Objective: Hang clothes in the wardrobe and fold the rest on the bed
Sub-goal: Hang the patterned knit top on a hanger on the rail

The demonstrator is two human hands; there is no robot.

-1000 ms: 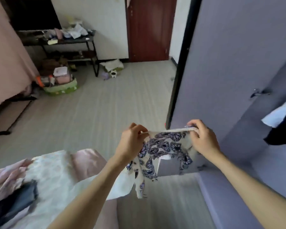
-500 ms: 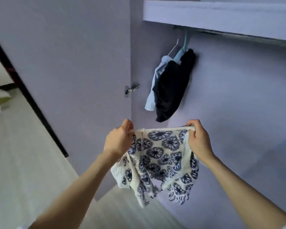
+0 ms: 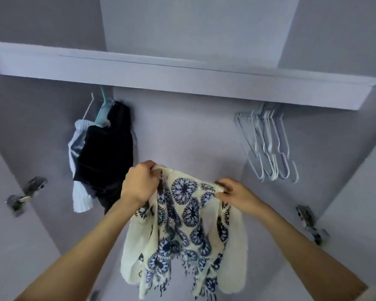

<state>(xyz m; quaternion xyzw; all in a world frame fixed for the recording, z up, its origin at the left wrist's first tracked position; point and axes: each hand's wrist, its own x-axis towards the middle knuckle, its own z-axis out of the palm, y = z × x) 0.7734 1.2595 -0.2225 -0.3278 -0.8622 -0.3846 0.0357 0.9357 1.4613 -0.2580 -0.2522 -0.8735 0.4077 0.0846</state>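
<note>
- Left hand [image 3: 140, 185] and right hand [image 3: 237, 195] each pinch the top edge of the floral top [image 3: 183, 231], grip closed on cloth.
- Top hangs before the open wardrobe [image 3: 204, 131].
- Dark garment [image 3: 105, 155] hangs left; empty hangers [image 3: 267, 146] right.

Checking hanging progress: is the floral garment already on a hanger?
No. Both the left hand and right hand hold the floral garment hangerless.
</note>
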